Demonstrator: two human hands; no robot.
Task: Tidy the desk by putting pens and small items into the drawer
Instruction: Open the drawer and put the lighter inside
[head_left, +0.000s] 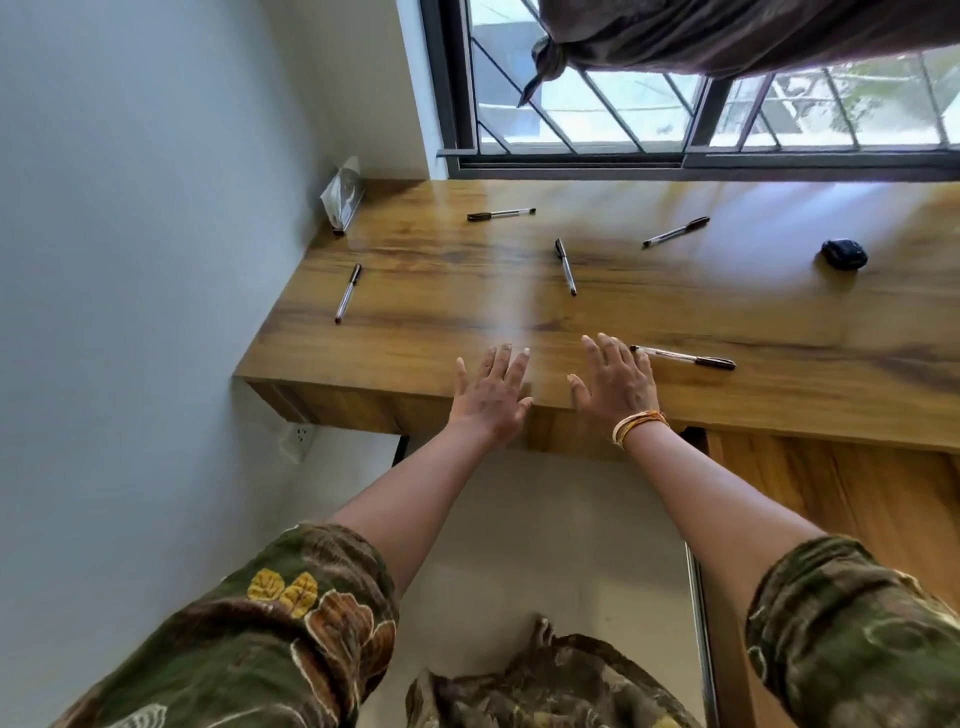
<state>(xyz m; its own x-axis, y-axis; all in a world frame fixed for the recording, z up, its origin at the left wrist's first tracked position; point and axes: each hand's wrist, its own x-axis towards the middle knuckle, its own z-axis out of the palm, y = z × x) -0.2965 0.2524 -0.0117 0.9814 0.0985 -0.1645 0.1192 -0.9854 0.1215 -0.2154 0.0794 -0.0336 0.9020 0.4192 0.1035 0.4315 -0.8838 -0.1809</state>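
Both arms are reaching straight forward over the near edge of the wooden desk (415, 291). The left hand (491, 395) and the right hand (615, 382) are lying palm-down, fingers spread flat, holding nothing. Just beside the right hand's fingertips, the nearest pen (683, 357) is lying across the desk, its cap pointing right. Four more pens are sitting farther back: a left pen (347, 293) running nearly front-to-back, a centre pen (565, 266), a far pen (501, 213) and a right pen (676, 232). A small black item (844, 254) is resting far right.
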